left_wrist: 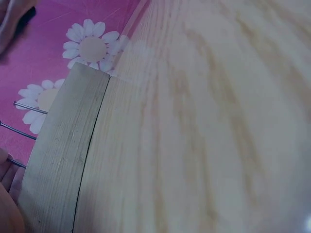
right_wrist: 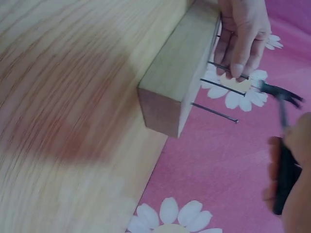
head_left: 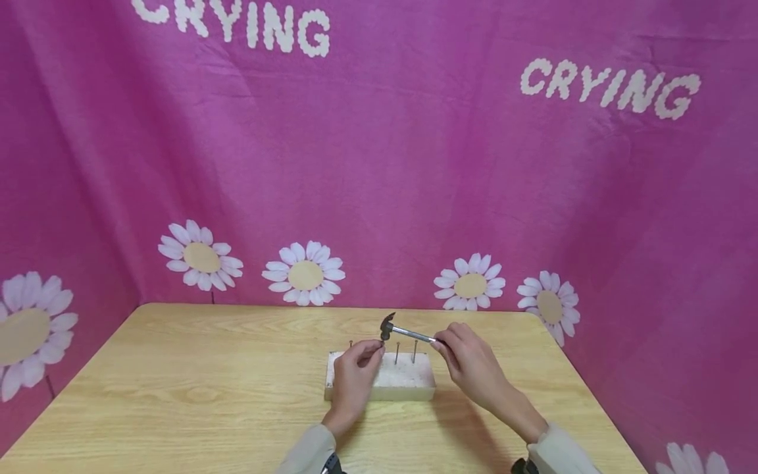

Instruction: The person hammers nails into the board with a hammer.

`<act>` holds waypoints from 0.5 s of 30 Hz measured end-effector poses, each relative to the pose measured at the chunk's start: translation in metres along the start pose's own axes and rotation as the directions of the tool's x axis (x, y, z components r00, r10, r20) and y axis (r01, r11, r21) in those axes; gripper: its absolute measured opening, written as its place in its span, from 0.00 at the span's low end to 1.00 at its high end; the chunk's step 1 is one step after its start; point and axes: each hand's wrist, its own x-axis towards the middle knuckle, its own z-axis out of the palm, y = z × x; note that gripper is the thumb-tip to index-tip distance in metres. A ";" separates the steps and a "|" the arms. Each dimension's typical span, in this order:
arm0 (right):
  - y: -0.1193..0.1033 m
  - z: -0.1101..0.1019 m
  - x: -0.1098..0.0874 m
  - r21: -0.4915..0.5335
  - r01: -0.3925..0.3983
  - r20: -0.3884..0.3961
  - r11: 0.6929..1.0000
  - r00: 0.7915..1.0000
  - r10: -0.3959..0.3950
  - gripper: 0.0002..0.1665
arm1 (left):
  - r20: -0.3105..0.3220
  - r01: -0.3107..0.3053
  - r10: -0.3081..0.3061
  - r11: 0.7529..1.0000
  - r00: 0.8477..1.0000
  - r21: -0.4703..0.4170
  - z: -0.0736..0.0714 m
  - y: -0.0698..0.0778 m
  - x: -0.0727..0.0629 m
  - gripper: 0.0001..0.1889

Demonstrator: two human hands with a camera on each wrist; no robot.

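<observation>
A pale wooden block [head_left: 408,376] lies on the table with several nails standing up from its top. My left hand [head_left: 354,376] pinches one nail [right_wrist: 221,67] between thumb and fingers near its upper part. My right hand [head_left: 476,368] grips a small claw hammer [head_left: 408,333] by its black handle. The dark hammer head [right_wrist: 268,89] is right at the head of the pinched nail, claw pointing away from it. Just right of the left fingers stand two more nails, a nearer one [head_left: 397,353] and an outer one [head_left: 414,352].
One further nail [head_left: 351,343] shows behind the left hand. The wood-grain table [head_left: 195,388] runs around the block. A pink cloth [head_left: 379,164] with white daisies and lettering hangs behind the table and along both sides.
</observation>
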 end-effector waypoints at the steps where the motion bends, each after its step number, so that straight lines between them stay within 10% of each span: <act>1: 0.000 0.000 0.000 0.014 0.002 -0.034 1.000 0.999 -0.001 0.06 | -0.002 -0.001 0.001 1.000 1.000 -0.001 0.000 0.000 0.000 0.07; 10: 0.000 -0.001 -0.005 -0.033 0.077 0.020 0.996 0.997 -0.077 0.04 | 0.007 -0.047 0.046 0.998 0.999 0.033 0.001 -0.003 -0.001 0.09; 15: 0.000 -0.006 0.001 0.021 0.066 -0.118 0.998 0.991 -0.063 0.10 | 0.019 -0.036 0.035 0.999 0.999 0.038 0.000 -0.005 -0.001 0.09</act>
